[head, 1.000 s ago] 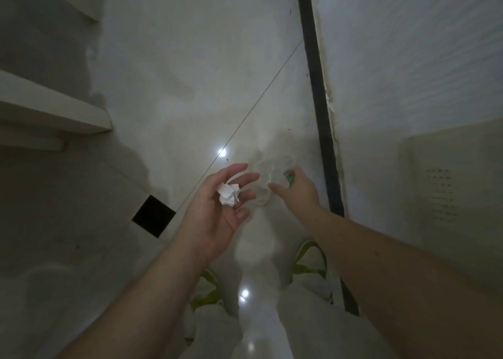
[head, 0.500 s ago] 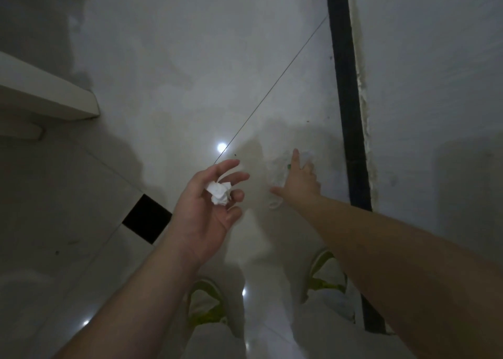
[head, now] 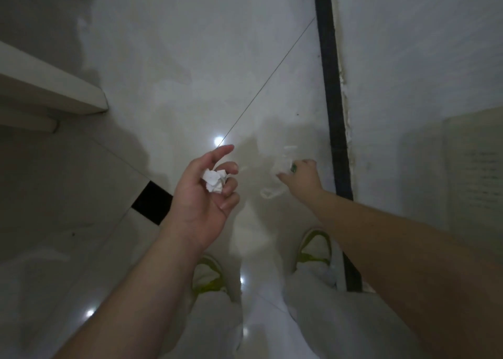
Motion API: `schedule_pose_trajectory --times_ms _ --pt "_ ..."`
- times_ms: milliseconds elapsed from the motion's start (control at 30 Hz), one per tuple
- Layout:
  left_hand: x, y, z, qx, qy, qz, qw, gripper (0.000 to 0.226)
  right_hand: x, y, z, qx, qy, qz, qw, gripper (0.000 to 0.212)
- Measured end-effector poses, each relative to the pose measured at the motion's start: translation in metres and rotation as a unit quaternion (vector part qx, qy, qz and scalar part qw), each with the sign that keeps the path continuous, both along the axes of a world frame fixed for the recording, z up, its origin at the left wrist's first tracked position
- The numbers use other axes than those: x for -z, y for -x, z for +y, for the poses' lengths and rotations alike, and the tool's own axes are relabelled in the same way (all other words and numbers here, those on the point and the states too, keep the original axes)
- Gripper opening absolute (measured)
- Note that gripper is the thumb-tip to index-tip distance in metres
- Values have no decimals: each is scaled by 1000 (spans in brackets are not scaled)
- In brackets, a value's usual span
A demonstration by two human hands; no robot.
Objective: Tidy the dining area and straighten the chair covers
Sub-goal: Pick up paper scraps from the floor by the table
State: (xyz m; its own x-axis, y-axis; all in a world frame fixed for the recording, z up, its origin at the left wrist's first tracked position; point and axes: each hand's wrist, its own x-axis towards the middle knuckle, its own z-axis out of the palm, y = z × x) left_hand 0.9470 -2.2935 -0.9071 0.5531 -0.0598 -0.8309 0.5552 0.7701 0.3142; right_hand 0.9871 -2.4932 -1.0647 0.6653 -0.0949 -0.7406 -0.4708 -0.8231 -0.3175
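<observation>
My left hand (head: 202, 195) is turned palm up over the white tiled floor (head: 190, 59), its fingers curled round a crumpled white paper ball (head: 214, 180). My right hand (head: 302, 177) reaches down toward the floor near the black strip and grips a clear plastic wrapper (head: 280, 168) with a small green piece (head: 293, 168) at the fingertips. Part of the wrapper hangs below the hand. My feet in white and yellow-green shoes (head: 313, 247) stand under the arms.
A black strip (head: 330, 86) runs along the foot of the white wall (head: 422, 59) on the right. A white ledge (head: 54, 86) juts in at the left. One black inset tile (head: 151, 206) lies beside my left hand.
My right hand went from pointing fingers at the wrapper on the floor to closing round it. The left hand kept the paper ball and barely moved.
</observation>
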Motion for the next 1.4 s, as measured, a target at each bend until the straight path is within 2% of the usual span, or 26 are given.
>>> schedule_pose_trajectory --times_ms 100,200,333,600,700,733,800,833,933,1000,1033,1100,1200,1400 --pt "-34 7 -12 2 8 6 1000 24 -50 4 -6 23 -34 -1 999 31" --pt "-72 11 -19 3 9 -1 1000 26 -101 11 -10 81 -65 6 995 35" --pt "-131 17 -23 7 -2 -22 1000 24 -185 20 -8 140 -128 16 982 16" --pt "-275 49 -13 -11 -23 -43 999 21 -368 40 21 226 -206 13 952 22" --pt "-338 71 -5 -23 -12 -50 998 17 -435 49 34 246 -241 37 938 43" --pt "-359 80 -2 -15 -14 -61 998 17 -459 54 38 257 -253 62 931 43" --pt "-397 100 3 11 -17 -91 996 18 -501 64 42 313 -293 91 899 20" --pt "-416 109 6 20 -17 -103 994 17 -521 67 44 351 -322 97 874 17" --pt "-472 128 22 19 -27 -136 990 18 -586 74 50 431 -422 139 786 32" --pt "-507 137 33 -7 -38 -159 987 19 -626 76 60 434 -483 157 744 27" --pt "-524 142 39 -26 -42 -165 985 19 -643 77 68 425 -498 165 738 22" --pt "-553 148 48 -63 -49 -177 981 23 -671 80 86 384 -514 170 748 22" --pt "-587 160 59 -100 -59 -199 973 19 -713 84 119 325 -529 157 768 24" --pt "-622 192 89 -139 -74 -244 957 17 -778 97 171 242 -535 56 808 19"
